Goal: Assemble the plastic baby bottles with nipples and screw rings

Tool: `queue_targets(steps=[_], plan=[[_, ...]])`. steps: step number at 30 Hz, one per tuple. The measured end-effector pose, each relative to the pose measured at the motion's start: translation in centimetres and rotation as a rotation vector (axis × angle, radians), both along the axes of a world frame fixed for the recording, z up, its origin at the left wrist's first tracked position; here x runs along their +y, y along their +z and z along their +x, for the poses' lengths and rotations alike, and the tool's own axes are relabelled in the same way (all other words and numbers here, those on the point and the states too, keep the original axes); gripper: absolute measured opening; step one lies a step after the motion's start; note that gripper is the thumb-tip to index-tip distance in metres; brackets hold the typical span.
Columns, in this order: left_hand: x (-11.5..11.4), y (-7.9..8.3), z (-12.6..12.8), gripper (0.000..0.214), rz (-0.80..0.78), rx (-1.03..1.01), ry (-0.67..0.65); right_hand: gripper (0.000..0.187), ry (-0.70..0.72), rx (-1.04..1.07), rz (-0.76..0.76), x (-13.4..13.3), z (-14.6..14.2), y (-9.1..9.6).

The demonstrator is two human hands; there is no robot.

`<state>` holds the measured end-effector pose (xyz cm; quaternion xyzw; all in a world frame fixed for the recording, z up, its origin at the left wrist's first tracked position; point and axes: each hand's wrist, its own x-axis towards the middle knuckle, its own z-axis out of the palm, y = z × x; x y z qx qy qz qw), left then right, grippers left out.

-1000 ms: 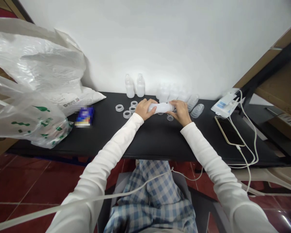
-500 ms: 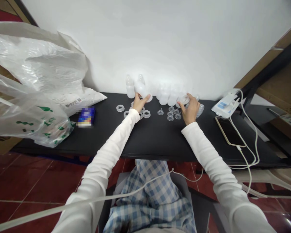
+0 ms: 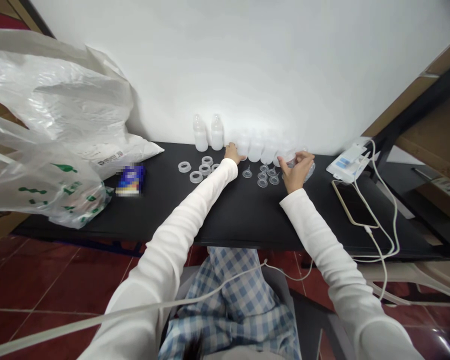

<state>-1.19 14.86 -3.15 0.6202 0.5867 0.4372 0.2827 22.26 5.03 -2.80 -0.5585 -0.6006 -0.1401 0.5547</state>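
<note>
My left hand (image 3: pixel 233 152) reaches to the back of the black table (image 3: pixel 225 210) and closes around a white bottle (image 3: pixel 243 145) at the left end of a row of bottles (image 3: pixel 262 148) along the wall. My right hand (image 3: pixel 297 171) is curled around a clear plastic cap (image 3: pixel 293 159), next to the stack of clear caps (image 3: pixel 310 169). Between my hands lie several small clear nipples (image 3: pixel 263 182). Left of my left arm lie several clear rings (image 3: pixel 196 176). Two capped bottles (image 3: pixel 208 133) stand upright at the wall.
Large plastic bags (image 3: pixel 56 145) fill the table's left end, with a blue packet (image 3: pixel 131 180) beside them. On the right lie a phone (image 3: pixel 354 202), a white box (image 3: pixel 347 162) and white cables (image 3: pixel 386 220). A wooden shelf (image 3: pixel 431 130) stands at far right.
My left hand carried the bottle from the table's middle back to the row at the wall. My right hand let go of it, went to the cap stack and took a clear cap.
</note>
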Motion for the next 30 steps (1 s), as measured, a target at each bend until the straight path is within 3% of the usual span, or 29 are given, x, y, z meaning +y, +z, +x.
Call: queue_targets(steps=[3,6,8,10,13,19,24,30], plan=[[-1.1,-0.2,-0.4,0.066,0.059,-0.005,0.013,0.057,0.014,-0.069,-0.019,-0.4,-0.5,0.3],[-4.4,0.2,-1.1,0.043,0.225,-0.015,-0.032,0.050,0.124,-0.130,-0.062,-1.2,-2.1,0.6],[-7.4,0.6,-1.5,0.035,0.322,-0.020,-0.212,0.046,0.221,-0.107,-0.094,-1.8,-3.6,0.7],[-10.0,0.6,-1.7,0.049,0.382,-0.019,-0.421,0.044,0.338,-0.032,-0.138,-2.3,-5.1,0.6],[-12.2,0.1,-1.7,0.063,0.390,-0.022,-0.549,0.046,0.531,0.082,-0.235,-3.0,-6.8,0.6],[-12.1,-0.8,-1.3,0.064,0.330,-0.141,-0.465,0.051,0.709,0.168,-0.323,-3.9,-8.4,0.5],[-13.0,-0.1,-1.3,0.060,0.358,-0.180,-0.396,0.041,0.829,0.162,-0.271,-4.4,-8.8,0.5],[-13.9,0.6,-1.4,0.057,0.269,-0.208,-0.331,0.035,0.858,0.139,-0.259,-4.6,-8.9,0.6]])
